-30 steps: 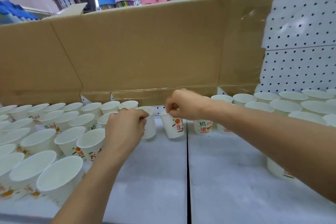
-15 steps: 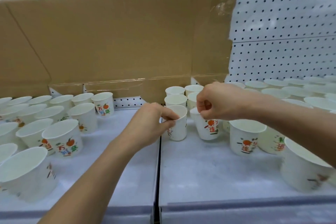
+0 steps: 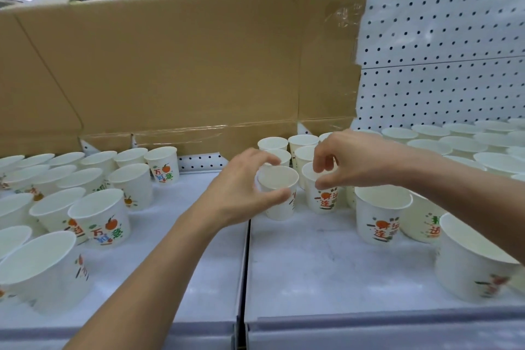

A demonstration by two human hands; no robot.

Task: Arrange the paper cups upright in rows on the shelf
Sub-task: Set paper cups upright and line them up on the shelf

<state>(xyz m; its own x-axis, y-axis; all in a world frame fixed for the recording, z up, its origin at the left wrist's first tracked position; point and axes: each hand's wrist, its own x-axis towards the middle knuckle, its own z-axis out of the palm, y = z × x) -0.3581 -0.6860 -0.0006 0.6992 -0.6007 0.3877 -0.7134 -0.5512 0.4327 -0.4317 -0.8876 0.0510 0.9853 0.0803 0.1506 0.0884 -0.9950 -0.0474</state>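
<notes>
Paper cups (image 3: pixel 102 216) stand upright on the shelf (image 3: pixel 312 264) below the cardboard (image 3: pixel 184 65). Our left hand (image 3: pixel 235 196) curls round the plain cup (image 3: pixel 279 209), our right hand (image 3: pixel 358 162) pinches the printed cup (image 3: pixel 325 202) by its rim, both just under the cardboard's right end. We should seat them flat, flush with the row behind. Two in hand; dozens placed, uncountable

white pegboard wall (image 3: pixel 440 65) behind a taped cardboard panel (image 3: pixel 184 65)

The nearest right cup (image 3: pixel 466 273) has print blurred beyond reading.
</notes>
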